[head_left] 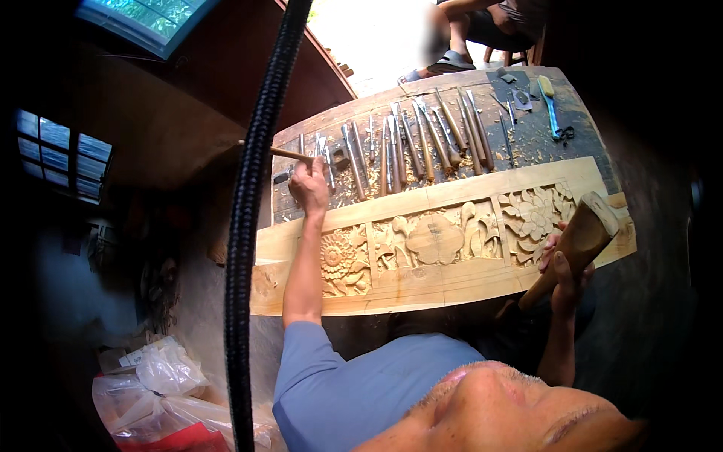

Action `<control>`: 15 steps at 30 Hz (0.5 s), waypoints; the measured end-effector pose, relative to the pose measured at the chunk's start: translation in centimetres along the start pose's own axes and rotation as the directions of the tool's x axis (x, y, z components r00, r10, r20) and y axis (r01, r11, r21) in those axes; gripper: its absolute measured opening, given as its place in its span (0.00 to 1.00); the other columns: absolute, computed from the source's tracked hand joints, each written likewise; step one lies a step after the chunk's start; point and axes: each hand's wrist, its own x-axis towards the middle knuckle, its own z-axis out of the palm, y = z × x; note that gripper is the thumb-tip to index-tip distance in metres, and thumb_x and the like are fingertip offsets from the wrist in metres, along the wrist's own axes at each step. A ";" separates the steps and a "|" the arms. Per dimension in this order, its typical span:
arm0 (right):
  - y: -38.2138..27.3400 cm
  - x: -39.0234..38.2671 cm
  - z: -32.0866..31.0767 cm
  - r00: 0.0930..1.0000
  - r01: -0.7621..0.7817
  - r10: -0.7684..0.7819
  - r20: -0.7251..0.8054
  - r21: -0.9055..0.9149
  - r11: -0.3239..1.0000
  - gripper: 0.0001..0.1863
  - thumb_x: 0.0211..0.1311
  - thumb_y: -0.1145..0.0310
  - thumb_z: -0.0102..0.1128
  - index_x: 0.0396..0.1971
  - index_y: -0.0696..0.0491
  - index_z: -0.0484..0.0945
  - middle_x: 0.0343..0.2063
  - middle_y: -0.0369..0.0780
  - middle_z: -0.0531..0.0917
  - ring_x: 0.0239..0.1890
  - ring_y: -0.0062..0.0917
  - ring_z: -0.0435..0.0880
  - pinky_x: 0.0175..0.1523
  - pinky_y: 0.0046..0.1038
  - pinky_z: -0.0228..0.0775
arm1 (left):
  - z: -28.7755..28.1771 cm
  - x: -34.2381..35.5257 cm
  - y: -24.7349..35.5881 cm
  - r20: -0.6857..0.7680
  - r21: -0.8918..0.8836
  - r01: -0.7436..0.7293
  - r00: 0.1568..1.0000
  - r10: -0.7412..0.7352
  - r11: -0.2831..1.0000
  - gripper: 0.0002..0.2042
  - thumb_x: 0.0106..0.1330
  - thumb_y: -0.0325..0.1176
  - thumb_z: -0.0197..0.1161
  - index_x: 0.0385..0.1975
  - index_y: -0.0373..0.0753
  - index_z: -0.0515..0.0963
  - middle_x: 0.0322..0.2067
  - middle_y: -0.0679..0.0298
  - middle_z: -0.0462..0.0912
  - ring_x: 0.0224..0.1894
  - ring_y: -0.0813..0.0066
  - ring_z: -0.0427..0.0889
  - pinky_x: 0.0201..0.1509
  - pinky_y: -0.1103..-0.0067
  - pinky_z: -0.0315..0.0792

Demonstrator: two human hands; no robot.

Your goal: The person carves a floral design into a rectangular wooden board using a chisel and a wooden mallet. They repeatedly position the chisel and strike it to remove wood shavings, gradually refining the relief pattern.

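My left hand point(309, 187) reaches over the far left of the bench, its fingers closed at a slim wooden-handled tool point(290, 154) that sticks out leftward. The tool's working end cannot be made out. In my right hand point(563, 273), a thick wooden mallet point(584, 232) is held tilted above the right end of the carved board, its broad end up. The long pale board point(437, 279) lies along the bench's near edge, with flowers and leaves carved in relief in three panels. Beyond it, several carving chisels point(429, 139) lie in a row, handles mostly toward me.
Wood shavings are strewn over the dark bench point(531, 147). A brush with a blue handle point(550, 105) and dark abrasive scraps point(520, 98) lie at its far right. Clear plastic bags point(162, 384) sit on the floor at left. Another person's leg point(459, 38) shows beyond the bench. A black cord point(248, 226) crosses the view.
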 end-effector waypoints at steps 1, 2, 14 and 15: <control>-0.1 0.0 -0.1 1.000 -0.017 0.017 0.002 0.003 1.000 0.32 0.65 0.67 0.63 0.64 0.68 0.66 0.36 0.44 0.81 0.27 0.20 0.79 0.35 0.24 0.74 | 0.9 0.6 -0.1 0.043 -0.024 0.039 0.998 -0.038 0.999 0.13 0.71 0.39 0.68 0.31 0.35 0.84 0.23 0.59 0.89 0.23 0.68 0.88 0.31 0.70 0.76; 0.1 0.0 -0.3 1.000 -0.019 0.019 0.008 0.001 1.000 0.32 0.65 0.67 0.63 0.64 0.68 0.66 0.36 0.44 0.81 0.27 0.20 0.79 0.35 0.23 0.74 | 1.7 1.3 -0.8 0.022 0.006 0.027 0.999 -0.027 1.000 0.13 0.71 0.40 0.69 0.30 0.35 0.84 0.23 0.59 0.89 0.24 0.67 0.88 0.31 0.70 0.76; 3.4 -0.5 -2.5 0.998 -0.064 0.062 0.021 0.105 0.992 0.11 0.63 0.79 0.62 0.45 0.62 0.78 0.35 0.41 0.83 0.27 0.18 0.82 0.33 0.21 0.78 | 5.9 2.3 -3.7 0.022 0.245 -0.098 0.995 0.096 0.965 0.15 0.69 0.41 0.68 0.29 0.34 0.84 0.23 0.53 0.88 0.28 0.54 0.89 0.35 0.60 0.78; 2.8 -0.4 -2.1 0.999 -0.044 0.043 0.023 0.043 0.998 0.11 0.64 0.78 0.62 0.45 0.62 0.78 0.35 0.41 0.83 0.27 0.18 0.82 0.33 0.21 0.78 | 6.0 2.5 -3.2 0.038 0.226 -0.084 0.996 0.078 0.971 0.15 0.70 0.41 0.68 0.29 0.34 0.84 0.23 0.54 0.88 0.27 0.54 0.89 0.35 0.61 0.78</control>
